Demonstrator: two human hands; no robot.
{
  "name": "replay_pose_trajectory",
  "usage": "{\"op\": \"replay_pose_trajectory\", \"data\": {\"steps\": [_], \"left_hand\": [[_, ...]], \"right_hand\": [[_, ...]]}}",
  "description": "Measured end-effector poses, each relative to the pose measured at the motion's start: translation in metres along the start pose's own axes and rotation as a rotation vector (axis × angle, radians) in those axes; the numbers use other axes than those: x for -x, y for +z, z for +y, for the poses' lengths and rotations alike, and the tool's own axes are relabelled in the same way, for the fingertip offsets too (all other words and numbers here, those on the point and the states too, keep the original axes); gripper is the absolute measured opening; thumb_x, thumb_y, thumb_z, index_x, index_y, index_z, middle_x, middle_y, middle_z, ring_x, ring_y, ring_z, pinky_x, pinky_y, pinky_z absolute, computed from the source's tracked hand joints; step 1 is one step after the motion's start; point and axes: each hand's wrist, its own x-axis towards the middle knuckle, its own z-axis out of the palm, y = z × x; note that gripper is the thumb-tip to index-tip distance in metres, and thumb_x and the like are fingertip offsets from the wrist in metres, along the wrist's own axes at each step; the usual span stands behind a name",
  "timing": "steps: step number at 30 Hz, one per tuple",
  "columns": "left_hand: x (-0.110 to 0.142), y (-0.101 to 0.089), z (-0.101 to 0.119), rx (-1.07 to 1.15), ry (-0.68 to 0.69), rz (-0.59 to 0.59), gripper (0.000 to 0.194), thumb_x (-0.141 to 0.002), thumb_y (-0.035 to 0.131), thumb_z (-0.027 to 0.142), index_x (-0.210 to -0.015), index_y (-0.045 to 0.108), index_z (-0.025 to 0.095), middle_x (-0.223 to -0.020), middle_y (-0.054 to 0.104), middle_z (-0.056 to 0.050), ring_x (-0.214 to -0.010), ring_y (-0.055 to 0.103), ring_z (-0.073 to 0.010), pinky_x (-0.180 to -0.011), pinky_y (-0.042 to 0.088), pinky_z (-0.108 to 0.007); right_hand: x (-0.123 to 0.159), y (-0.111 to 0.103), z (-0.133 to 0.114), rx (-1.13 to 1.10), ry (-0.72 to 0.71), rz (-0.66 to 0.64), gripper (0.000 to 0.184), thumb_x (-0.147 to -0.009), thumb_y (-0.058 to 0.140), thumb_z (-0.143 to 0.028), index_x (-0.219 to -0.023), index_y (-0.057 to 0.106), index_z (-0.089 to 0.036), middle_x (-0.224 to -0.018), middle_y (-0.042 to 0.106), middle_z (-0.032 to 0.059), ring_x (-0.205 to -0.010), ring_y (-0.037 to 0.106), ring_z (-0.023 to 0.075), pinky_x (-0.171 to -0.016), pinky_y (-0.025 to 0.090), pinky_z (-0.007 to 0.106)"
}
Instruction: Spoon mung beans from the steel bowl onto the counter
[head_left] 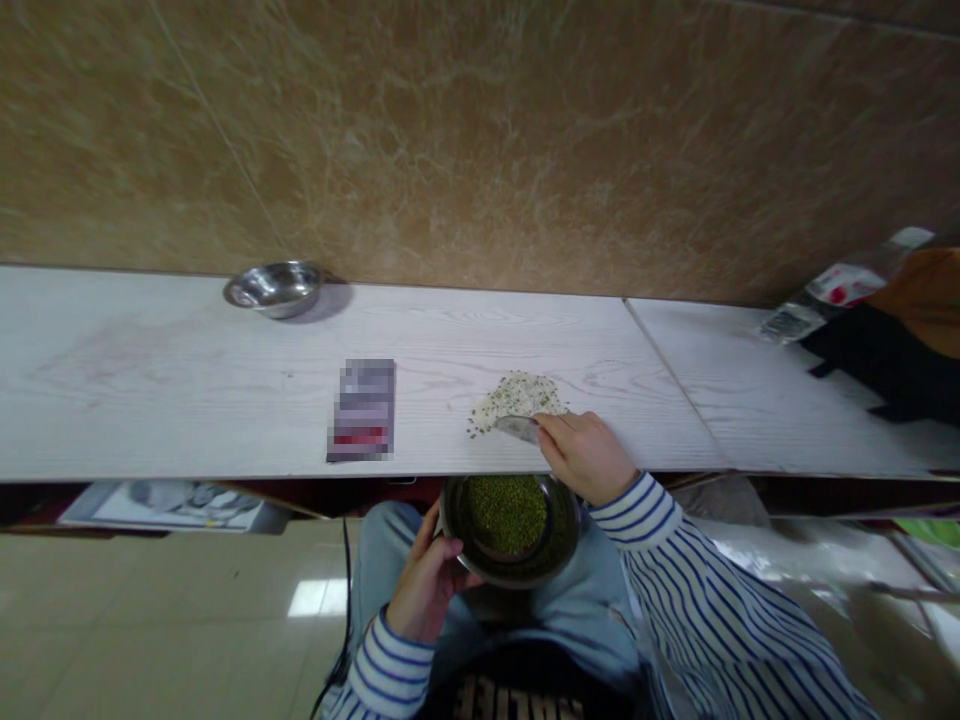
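Observation:
My left hand (pixel 429 580) grips the left rim of a metal bowl (pixel 568 545), fingers underneath and thumb at the edge. Green mung beans (pixel 508 512) lie in this bowl, which sits over my lap just below the table's front edge. Closed round a thin grey spoon-like piece (pixel 517 429), my right hand (pixel 589 455) rests by the table edge; the piece's exact kind is unclear. Its blade touches the near side of a spread pile of white grains mixed with green beans (pixel 519 396) on the tabletop.
An empty metal bowl (pixel 276 292) stands by the wall at back left. A blurred flat rectangular item (pixel 364 410) lies left of the pile. At far right are a clear plastic bottle (pixel 840 285) and a black and brown item (pixel 900 320). Shelves lie under the white table (pixel 150 400).

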Motion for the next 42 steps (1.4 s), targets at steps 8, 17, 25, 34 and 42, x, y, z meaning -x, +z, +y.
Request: {"op": "replay_pose_trajectory", "data": {"steps": [8, 17, 25, 34, 42], "left_hand": [[-0.003, -0.006, 0.000, 0.017, 0.006, -0.001, 0.075, -0.063, 0.062, 0.015, -0.135, 0.041, 0.026, -0.097, 0.066, -0.004, -0.063, 0.061, -0.0149, -0.050, 0.053, -0.029], [-0.003, -0.012, 0.002, 0.036, 0.003, 0.024, 0.075, -0.062, 0.062, 0.015, -0.134, 0.042, 0.028, -0.095, 0.066, -0.002, -0.067, 0.063, -0.0163, -0.053, 0.053, -0.029], [-0.001, -0.011, 0.005, 0.022, 0.008, 0.019, 0.077, -0.063, 0.062, 0.016, -0.136, 0.040, 0.026, -0.098, 0.067, -0.004, -0.067, 0.063, -0.0166, -0.054, 0.053, -0.030], [0.000, -0.016, 0.002, 0.041, 0.023, 0.029, 0.078, -0.062, 0.063, 0.016, -0.136, 0.041, 0.030, -0.099, 0.066, -0.003, -0.071, 0.062, -0.0155, -0.055, 0.053, -0.027], [0.000, -0.018, 0.007, 0.030, 0.028, 0.031, 0.073, -0.062, 0.062, 0.015, -0.132, 0.044, 0.027, -0.099, 0.065, -0.003, -0.069, 0.062, -0.0157, -0.053, 0.052, -0.028]], "right_hand": [[-0.009, 0.002, -0.016, 0.005, -0.057, 0.119, 0.024, -0.093, 0.044, -0.022, -0.109, 0.060, -0.017, -0.090, 0.070, 0.0061, -0.082, 0.061, 0.0175, -0.075, 0.034, 0.030], [-0.011, 0.006, -0.033, 0.084, -0.194, 0.154, 0.020, -0.090, 0.051, -0.018, -0.108, 0.061, -0.019, -0.087, 0.070, 0.0037, -0.083, 0.058, 0.0174, -0.072, 0.029, 0.033], [-0.019, 0.004, -0.033, 0.106, -0.178, 0.206, 0.019, -0.091, 0.050, -0.018, -0.107, 0.061, -0.019, -0.091, 0.070, 0.0031, -0.085, 0.058, 0.0172, -0.074, 0.028, 0.033], [-0.064, 0.015, -0.041, 0.192, -0.168, 0.185, 0.019, -0.092, 0.045, -0.015, -0.100, 0.061, -0.019, -0.092, 0.071, 0.0049, -0.091, 0.054, 0.0193, -0.076, 0.024, 0.035], [-0.056, 0.018, -0.031, 0.143, -0.295, 0.155, 0.020, -0.090, 0.044, -0.010, -0.098, 0.060, -0.021, -0.095, 0.071, 0.0026, -0.100, 0.052, 0.0189, -0.083, 0.024, 0.038]]}}
